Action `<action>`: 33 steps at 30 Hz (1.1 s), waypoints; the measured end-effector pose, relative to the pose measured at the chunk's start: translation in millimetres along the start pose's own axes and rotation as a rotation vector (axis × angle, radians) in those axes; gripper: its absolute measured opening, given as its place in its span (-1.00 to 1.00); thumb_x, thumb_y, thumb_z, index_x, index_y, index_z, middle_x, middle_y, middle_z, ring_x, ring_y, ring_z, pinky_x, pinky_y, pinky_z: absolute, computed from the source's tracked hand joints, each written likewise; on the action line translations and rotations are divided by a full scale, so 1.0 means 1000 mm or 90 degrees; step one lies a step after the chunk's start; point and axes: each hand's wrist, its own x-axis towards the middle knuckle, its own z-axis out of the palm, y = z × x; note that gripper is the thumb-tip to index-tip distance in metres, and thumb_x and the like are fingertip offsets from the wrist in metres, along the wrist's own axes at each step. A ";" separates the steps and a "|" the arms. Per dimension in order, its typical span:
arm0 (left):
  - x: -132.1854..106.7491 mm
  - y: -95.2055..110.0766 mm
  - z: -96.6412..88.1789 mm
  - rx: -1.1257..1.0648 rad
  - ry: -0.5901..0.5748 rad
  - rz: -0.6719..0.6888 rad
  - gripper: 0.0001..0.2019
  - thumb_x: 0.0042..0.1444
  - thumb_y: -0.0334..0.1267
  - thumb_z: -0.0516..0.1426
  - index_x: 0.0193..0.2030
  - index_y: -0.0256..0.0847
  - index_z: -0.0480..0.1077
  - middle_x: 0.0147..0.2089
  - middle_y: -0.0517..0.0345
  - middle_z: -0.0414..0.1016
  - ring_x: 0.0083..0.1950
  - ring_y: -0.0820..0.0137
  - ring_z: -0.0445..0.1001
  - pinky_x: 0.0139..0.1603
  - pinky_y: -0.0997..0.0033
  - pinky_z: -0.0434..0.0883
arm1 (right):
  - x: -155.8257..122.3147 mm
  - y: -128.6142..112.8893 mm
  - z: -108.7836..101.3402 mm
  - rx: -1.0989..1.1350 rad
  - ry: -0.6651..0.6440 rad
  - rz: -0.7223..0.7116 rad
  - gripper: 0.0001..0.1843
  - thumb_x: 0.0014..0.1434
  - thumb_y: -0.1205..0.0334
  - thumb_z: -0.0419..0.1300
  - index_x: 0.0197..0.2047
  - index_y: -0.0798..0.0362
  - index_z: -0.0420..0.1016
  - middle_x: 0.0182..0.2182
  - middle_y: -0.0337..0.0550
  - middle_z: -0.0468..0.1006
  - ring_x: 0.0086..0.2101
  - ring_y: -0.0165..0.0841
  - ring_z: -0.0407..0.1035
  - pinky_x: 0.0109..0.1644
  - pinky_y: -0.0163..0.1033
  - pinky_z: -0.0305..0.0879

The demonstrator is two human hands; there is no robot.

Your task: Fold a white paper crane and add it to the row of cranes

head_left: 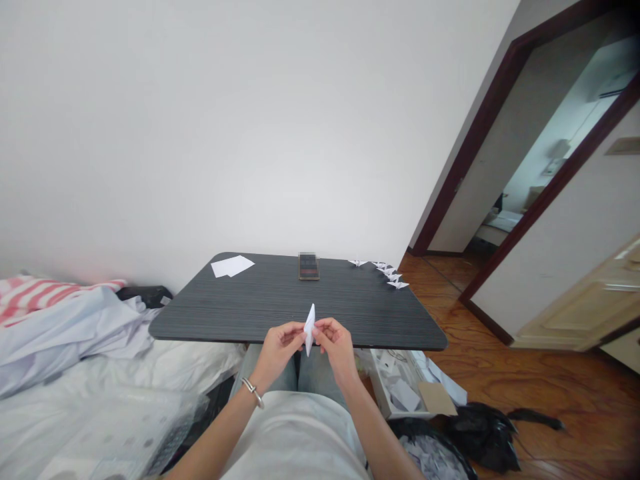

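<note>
A narrow, pointed piece of folded white paper (311,327) stands upright between my two hands, over the front edge of the dark table (260,300). My left hand (283,345) pinches its left side, and a silver bracelet (253,392) circles that wrist. On the other side my right hand (336,341) grips the paper between thumb and fingers. Several small folded paper cranes (398,285) sit in a row at the table's back right. Flat white paper sheets (233,266) lie at the back left.
A phone (309,266) rests at the table's back middle, near the white wall. Left of the table is a bed with crumpled clothes (75,327). To the lower right, an open box (395,383) and a black bag of paper scraps (435,453) stand on the wooden floor.
</note>
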 end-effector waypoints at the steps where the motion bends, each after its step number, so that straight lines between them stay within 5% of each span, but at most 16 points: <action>1: 0.000 -0.001 0.000 -0.004 0.002 0.000 -0.73 0.00 -0.25 0.10 -0.16 -0.30 0.42 -0.34 0.06 0.51 -0.36 0.41 0.42 -0.40 0.53 0.32 | 0.000 0.001 0.000 -0.007 0.002 -0.002 -0.86 -0.08 0.25 0.22 -0.39 0.10 0.39 -0.61 -0.31 0.35 -0.59 -0.51 0.21 -0.66 -0.47 0.05; 20: 0.001 0.003 0.000 -0.054 0.039 -0.004 -0.80 -0.05 -0.20 0.14 -0.36 -0.34 0.35 -0.55 0.19 0.42 -0.53 0.51 0.34 -0.51 0.56 0.28 | -0.001 -0.003 0.000 -0.014 -0.033 -0.020 -0.89 -0.04 0.24 0.20 -0.41 0.09 0.45 -0.62 -0.27 0.39 -0.59 -0.49 0.24 -0.63 -0.45 0.12; 26: 0.002 0.001 -0.002 -0.083 0.075 0.018 -0.67 -0.05 -0.22 0.15 -0.14 -0.27 0.23 -0.62 0.33 0.32 -0.61 0.55 0.28 -0.55 0.58 0.26 | -0.001 0.000 -0.001 -0.047 -0.062 -0.019 -0.86 -0.03 0.21 0.18 -0.37 0.07 0.46 -0.59 -0.26 0.41 -0.58 -0.48 0.27 -0.62 -0.44 0.15; 33: 0.002 -0.002 -0.003 -0.021 0.062 -0.004 -0.76 -0.05 -0.20 0.13 -0.29 -0.34 0.43 -0.49 0.14 0.43 -0.53 0.52 0.31 -0.50 0.53 0.30 | -0.001 -0.002 -0.001 -0.041 -0.087 -0.008 -0.86 -0.03 0.20 0.18 -0.38 0.07 0.43 -0.58 -0.27 0.41 -0.59 -0.48 0.28 -0.63 -0.44 0.14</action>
